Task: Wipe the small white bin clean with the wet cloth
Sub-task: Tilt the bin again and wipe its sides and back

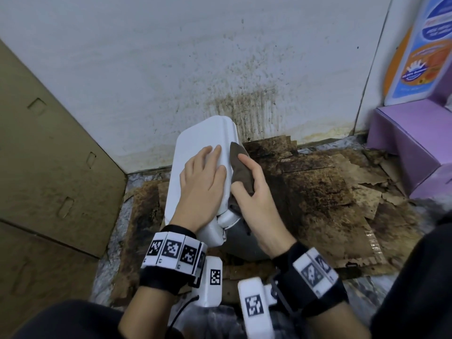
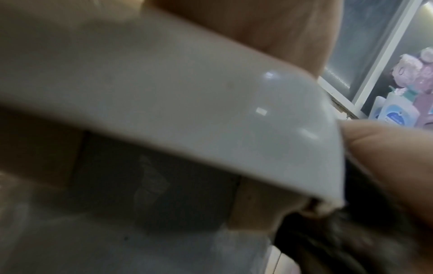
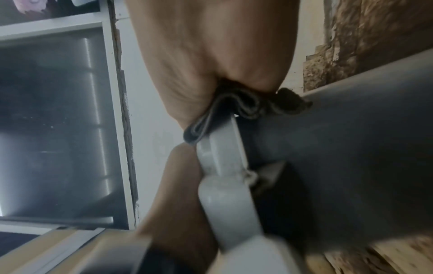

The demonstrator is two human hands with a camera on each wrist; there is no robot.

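Left hand (image 1: 203,177) flat on bin (image 1: 195,143); right-wrist view shows right hand (image 3: 211,64) clutching folded cloth (image 3: 248,105).

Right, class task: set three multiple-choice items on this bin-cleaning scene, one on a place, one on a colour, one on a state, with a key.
1. Where does the left hand rest?
A on the bin's lid
B on the floor
C on the purple box

2. What colour is the cloth?
A yellow
B dark brown
C white

3. How is the right hand engaged?
A open and idle
B gripping the cloth
C holding a bottle

A: fingers lie flat on the white bin.
B: it looks dark brown.
B: fingers curl round the cloth against the bin's side.
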